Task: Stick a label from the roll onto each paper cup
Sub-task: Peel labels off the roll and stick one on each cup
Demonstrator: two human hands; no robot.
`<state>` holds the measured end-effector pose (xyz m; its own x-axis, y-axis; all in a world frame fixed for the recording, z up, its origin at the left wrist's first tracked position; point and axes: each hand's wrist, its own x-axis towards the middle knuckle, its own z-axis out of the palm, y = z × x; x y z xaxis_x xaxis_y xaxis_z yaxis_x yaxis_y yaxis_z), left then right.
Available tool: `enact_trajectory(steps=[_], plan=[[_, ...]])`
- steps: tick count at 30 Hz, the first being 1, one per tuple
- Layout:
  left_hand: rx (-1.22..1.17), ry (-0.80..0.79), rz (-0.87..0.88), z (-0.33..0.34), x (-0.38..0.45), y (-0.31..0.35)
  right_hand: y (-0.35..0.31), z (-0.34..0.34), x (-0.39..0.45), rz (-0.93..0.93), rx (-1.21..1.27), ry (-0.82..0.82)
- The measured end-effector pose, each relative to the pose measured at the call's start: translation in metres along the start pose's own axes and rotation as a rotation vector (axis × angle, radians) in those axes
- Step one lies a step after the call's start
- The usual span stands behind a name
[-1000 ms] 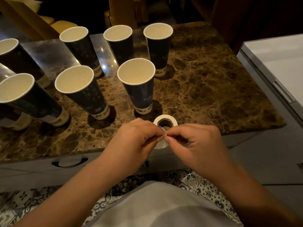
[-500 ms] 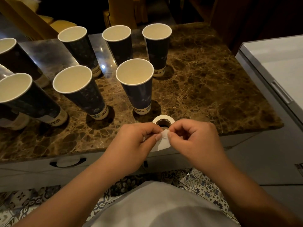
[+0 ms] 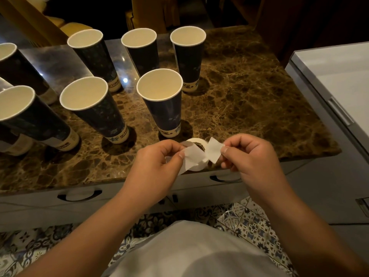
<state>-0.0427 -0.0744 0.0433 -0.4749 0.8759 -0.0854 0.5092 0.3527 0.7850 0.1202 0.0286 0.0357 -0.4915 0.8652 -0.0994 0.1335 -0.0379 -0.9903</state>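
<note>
Left hand [image 3: 157, 166] pinching backing strip [image 3: 191, 156], right hand [image 3: 247, 156] pinching white label [image 3: 214, 149], label roll [image 3: 196, 141] on marble counter [image 3: 249, 100], dark paper cups [image 3: 161, 100] beyond

The countertop [image 3: 249, 92] was glossy brown marble; the cups [image 3: 165, 108] were dark printed paper; the label [image 3: 213, 149] was matt white paper.

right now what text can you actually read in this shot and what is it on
None can be read for certain.
Print on the bottom band of the front middle cup: too blurred.
Print on the bottom band of the front left cup: too blurred.
Print on the band of the back cup: too small.
Label in the right hand: blank.
</note>
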Motion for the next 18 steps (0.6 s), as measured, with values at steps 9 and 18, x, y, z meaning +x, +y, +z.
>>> enact_trajectory(steps=[9, 18], plan=[[0.665, 0.094, 0.283, -0.002, -0.006, 0.010, 0.005, -0.006, -0.007, -0.382, -0.329, 0.248], [-0.590, -0.261, -0.298, -0.003, -0.010, 0.026, 0.015, 0.009, -0.021, -0.950, -0.740, 0.246]])
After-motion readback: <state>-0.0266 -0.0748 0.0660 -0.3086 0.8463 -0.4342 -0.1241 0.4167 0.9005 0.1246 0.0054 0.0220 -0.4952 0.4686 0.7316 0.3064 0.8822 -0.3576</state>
